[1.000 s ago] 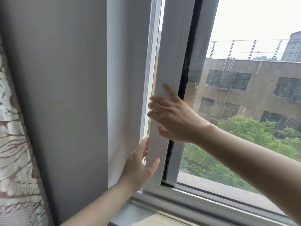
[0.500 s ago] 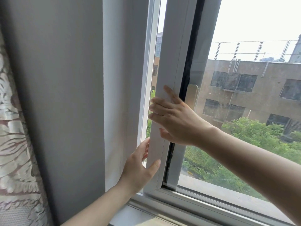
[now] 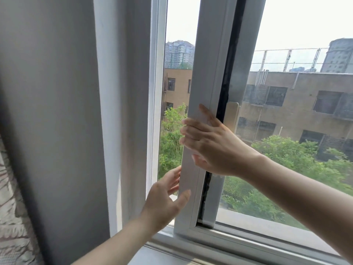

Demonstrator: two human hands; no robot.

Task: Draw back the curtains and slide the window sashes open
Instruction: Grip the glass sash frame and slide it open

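The white window sash [image 3: 207, 77] stands partly slid to the right, leaving an open gap [image 3: 174, 111] between it and the white outer frame [image 3: 155, 92]. My right hand [image 3: 212, 144] wraps its fingers around the sash's left edge at mid height. Lower down, my left hand [image 3: 164, 199] grips the same edge, fingers behind it and thumb on the front face. A grey curtain [image 3: 53, 121] hangs drawn back at the left, with a patterned curtain [image 3: 9, 217] at the far left edge.
The window sill and bottom track [image 3: 219, 243] run along the lower edge. A second pane with a beige latch [image 3: 232, 113] lies behind the sash. Outside are a brown building [image 3: 296, 104] and green trees.
The sash has slid to the right under both hands, and the open gap at its left has grown wider. More of the trees and far buildings shows through it.
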